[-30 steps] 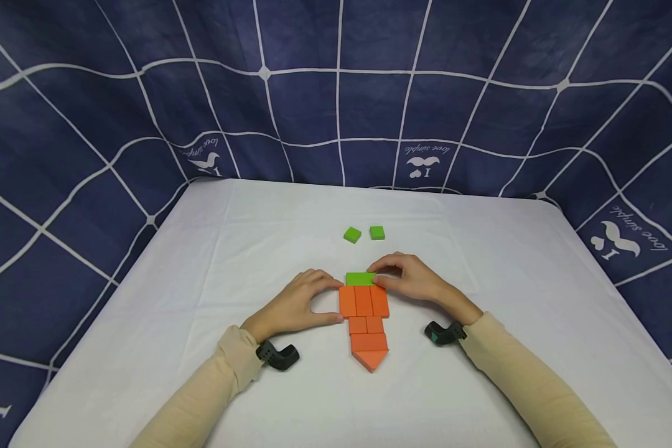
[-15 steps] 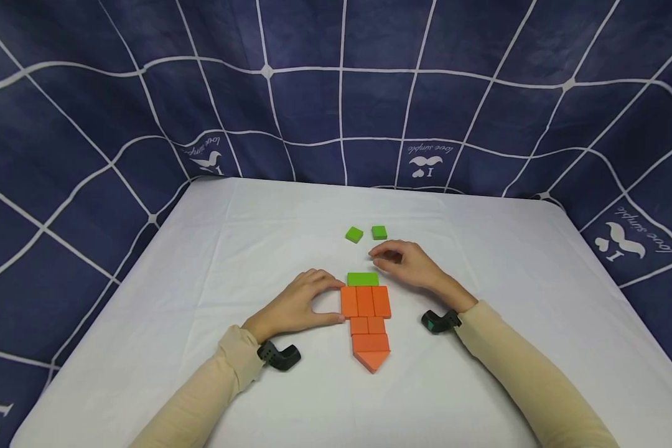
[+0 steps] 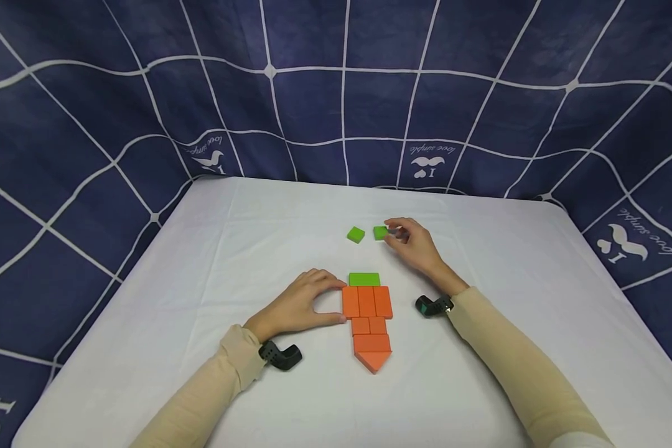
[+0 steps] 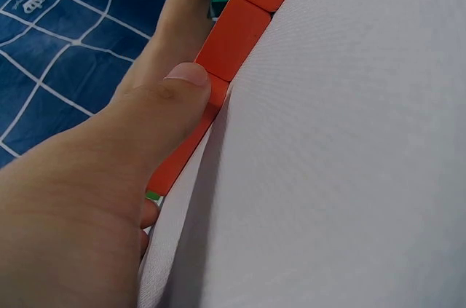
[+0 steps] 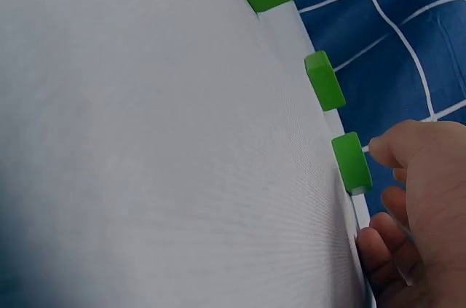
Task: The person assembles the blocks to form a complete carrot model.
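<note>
My left hand (image 3: pixel 299 303) spans the leftmost upright orange block (image 3: pixel 350 302), thumb and index finger at its two ends. In the left wrist view the thumb (image 4: pixel 182 93) lies against the orange row. Beside that block stand two more orange ones; below them come two small orange blocks (image 3: pixel 369 325), a wider one (image 3: pixel 371 343) and a pointed triangular block (image 3: pixel 373 361). A long green block (image 3: pixel 364 279) touches the top. My right hand (image 3: pixel 417 247) reaches the right side of a small green block (image 3: pixel 380 233), thumb and fingers apart; the right wrist view (image 5: pixel 352 164) shows a gap at the thumb.
Another small green block (image 3: pixel 356 234) lies turned, left of the one near my right hand. White cloth (image 3: pixel 257 249) covers the table. A dark blue gridded curtain (image 3: pixel 336 106) hangs behind and along both sides. Black devices (image 3: pixel 282 357) sit on both wrists.
My right hand has left the long green block and moved away from me to the right-hand small green block. The left hand stays at the orange block.
</note>
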A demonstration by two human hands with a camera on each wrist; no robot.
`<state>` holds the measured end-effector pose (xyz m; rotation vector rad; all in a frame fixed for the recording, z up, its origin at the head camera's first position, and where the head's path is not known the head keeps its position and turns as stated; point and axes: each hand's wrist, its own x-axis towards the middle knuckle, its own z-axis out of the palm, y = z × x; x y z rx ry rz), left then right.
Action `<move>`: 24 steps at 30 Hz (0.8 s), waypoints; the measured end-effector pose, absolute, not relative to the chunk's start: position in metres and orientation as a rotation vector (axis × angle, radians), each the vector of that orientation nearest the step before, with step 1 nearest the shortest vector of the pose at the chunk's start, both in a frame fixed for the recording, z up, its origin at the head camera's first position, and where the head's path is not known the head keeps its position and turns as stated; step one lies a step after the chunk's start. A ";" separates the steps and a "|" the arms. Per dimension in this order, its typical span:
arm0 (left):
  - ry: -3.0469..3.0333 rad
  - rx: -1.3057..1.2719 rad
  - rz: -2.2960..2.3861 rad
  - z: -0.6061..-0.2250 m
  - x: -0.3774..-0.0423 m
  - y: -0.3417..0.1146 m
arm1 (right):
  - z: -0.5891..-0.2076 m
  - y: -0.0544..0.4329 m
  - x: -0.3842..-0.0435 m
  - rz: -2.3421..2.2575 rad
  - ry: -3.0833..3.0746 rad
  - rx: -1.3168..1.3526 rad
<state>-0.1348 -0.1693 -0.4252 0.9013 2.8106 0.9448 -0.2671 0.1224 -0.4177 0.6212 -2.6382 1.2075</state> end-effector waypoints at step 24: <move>2.813 0.897 0.929 -0.424 -0.135 -0.169 | -0.416 0.129 -0.261 1.250 -2.762 0.540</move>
